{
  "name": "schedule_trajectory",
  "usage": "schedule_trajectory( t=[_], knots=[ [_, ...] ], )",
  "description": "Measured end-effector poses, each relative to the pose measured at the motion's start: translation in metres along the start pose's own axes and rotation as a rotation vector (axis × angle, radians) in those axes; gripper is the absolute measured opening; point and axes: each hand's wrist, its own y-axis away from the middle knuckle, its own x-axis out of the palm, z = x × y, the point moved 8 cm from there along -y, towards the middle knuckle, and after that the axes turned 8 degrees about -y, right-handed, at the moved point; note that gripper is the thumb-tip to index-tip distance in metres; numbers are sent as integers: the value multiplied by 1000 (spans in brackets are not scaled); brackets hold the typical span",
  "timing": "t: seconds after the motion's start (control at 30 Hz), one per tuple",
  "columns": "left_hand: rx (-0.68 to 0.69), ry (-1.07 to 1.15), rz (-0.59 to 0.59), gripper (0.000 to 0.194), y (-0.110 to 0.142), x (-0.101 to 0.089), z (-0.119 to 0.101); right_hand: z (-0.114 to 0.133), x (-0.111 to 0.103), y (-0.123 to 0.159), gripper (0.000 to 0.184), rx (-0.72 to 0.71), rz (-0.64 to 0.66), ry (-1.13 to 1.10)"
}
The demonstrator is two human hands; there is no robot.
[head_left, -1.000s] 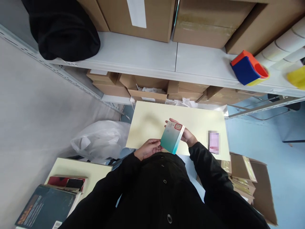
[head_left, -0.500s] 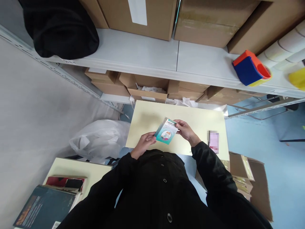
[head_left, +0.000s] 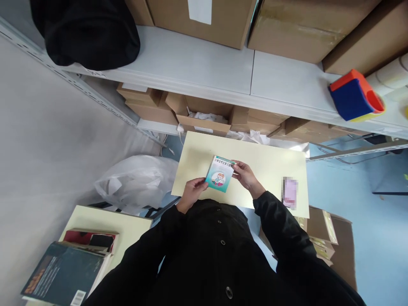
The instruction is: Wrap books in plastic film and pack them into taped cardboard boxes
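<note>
Between my two hands is a small teal-and-white book [head_left: 219, 174], its cover facing up with a cartoon figure in a white circle and a line of dark characters along the top. My left hand [head_left: 194, 191] pinches its lower left edge. At the upper right edge, my right hand [head_left: 245, 173] grips it between thumb and fingers. The book is held over the pale yellow table [head_left: 264, 161]. A pinkish phone-sized item [head_left: 290, 193], blurred out, lies on the table to the right of my right hand.
Behind the table stands a grey shelf [head_left: 197, 59] with cardboard boxes [head_left: 204, 21], a black cloth item [head_left: 89, 34] and a red-and-blue holder [head_left: 355, 95]. A full plastic bag [head_left: 137, 180] sits on the left. Larger books [head_left: 63, 272] lie on a side table; flattened cardboard [head_left: 342, 246] is at right.
The book has turned slightly and its cover now faces me more squarely, with its title easier to see. Both hands keep their hold. The camera view has shifted a little.
</note>
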Motion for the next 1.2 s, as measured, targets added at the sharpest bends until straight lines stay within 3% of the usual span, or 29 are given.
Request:
schedule_trajectory(
  t=[0.17,0.33,0.43,0.6,0.8,1.03,1.2],
  knots=[
    [-52,165,-57,53,-1,-12,8,-28,26,13,41,-7,73,78],
    [-57,175,-102,56,-9,-26,16,-52,38,22,62,-61,-8,197],
    [-52,127,-107,58,-15,-35,22,-58,46,14,59,-91,-30,254],
    [65,-93,-136,61,-27,-54,21,-65,58,-11,52,-124,-56,249],
    [157,-359,-266,37,-52,-85,8,-78,75,-45,43,-129,-51,253],
    [226,-452,-295,33,-115,-109,-8,-101,83,-105,44,-131,-185,187],
    [264,-581,-261,34,-163,-114,-14,-103,83,-147,39,-145,-235,209]
  ],
)
